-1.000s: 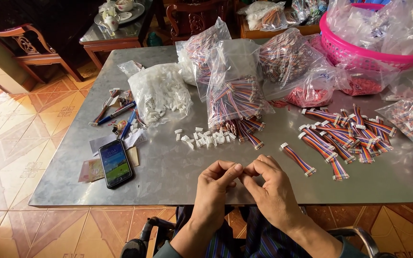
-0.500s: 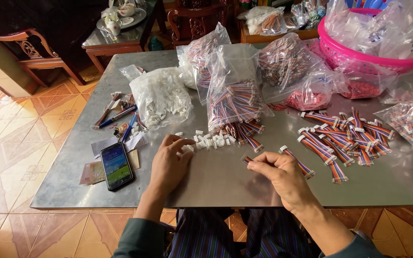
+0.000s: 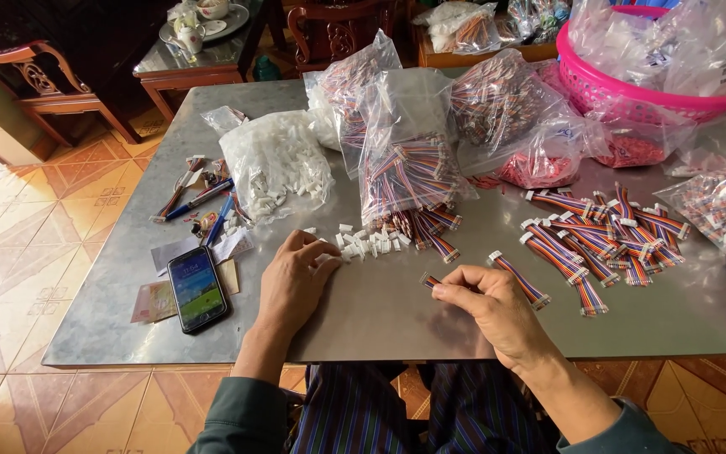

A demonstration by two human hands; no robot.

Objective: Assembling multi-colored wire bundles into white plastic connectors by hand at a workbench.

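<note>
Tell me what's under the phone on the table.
Under the phone lie a banknote and tan paper, edges poking out. How far they run beneath it is hidden. The left hand rests beside it.

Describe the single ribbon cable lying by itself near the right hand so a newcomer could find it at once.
Start at the grey metal table and find the right hand near its front edge. Just beyond that hand's knuckles lies one short multicoloured ribbon cable with a white connector on each end, set diagonally. Unlike the loose heap of cables farther right and the bagged ones, it lies alone, touching nothing.
</note>
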